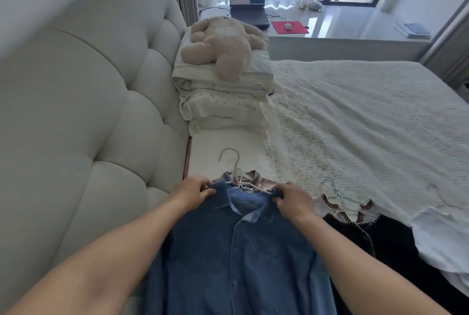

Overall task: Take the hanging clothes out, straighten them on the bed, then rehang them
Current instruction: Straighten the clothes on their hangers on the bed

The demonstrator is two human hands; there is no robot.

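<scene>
A blue denim shirt (236,251) lies front-up on the bed (368,116), near the padded headboard (83,101), with its collar pointing toward the stacked bedding. Both hands are at the shoulders of the shirt: the left hand (194,191) pinches the fabric at the left end of the collar, fingers curled round the cloth, and the right hand (291,200) grips the fabric at the right end in the same way. A white hanger (234,165) sits in the neck of the shirt, its hook lying on the bed beyond the collar, and a patch of a lighter, brownish garment shows just behind the collar under the hanger. Just beside the shirt on the right lies a black garment with stitched trim (375,241), with a pale blue hanger (337,195) at its neck. Further right, touching that dark piece, is a white garment (439,236), crumpled at the edge of the view. Up the bed, a pile of folded bedding (223,101) carries a beige plush toy (223,45). Beyond the bed a pale bench (355,25) under the window holds an open laptop (247,2) and a red mouse pad (289,27) with a mouse on it.
</scene>
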